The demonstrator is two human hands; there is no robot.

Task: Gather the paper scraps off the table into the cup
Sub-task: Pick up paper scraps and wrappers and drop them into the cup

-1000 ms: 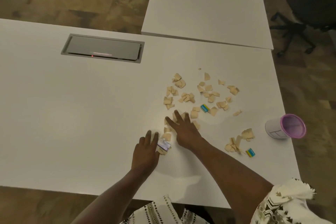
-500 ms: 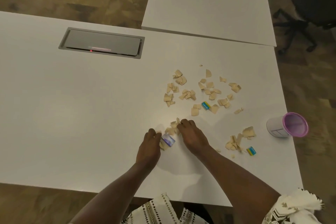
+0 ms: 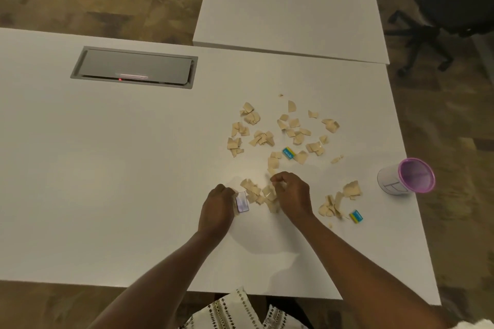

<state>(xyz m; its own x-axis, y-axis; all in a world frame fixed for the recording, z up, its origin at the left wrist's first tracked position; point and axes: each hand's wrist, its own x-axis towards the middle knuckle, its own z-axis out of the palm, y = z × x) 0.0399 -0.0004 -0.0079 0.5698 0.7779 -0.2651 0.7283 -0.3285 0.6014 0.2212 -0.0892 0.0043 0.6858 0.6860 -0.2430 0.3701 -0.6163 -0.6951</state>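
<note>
**Two hands rake torn paper together on a white table**

Nearest the camera, a patterned garment shows at the table's near edge, at six o'clock. Above it, both forearms reach onto the white table. The left hand is curled with its fingers drawn together, a small white-and-purple card pressed against its inner side; whether the card is truly gripped cannot be told. The right hand, at three o'clock from the left, has its fingers curled in over a small heap of tan scraps lying between the two hands.

At three o'clock from the right hand, a second heap sits near a blue-and-yellow eraser. Farther toward three o'clock, the pink-rimmed cup lies tipped on its side near the table's right edge, well apart from both hands.

Beyond the hands, at twelve o'clock, loose paper scraps spread around a second blue-and-yellow eraser. Toward ten o'clock a grey cable hatch is set into the tabletop. Farthest off stand a second white table and, at two o'clock, a dark office chair.
</note>
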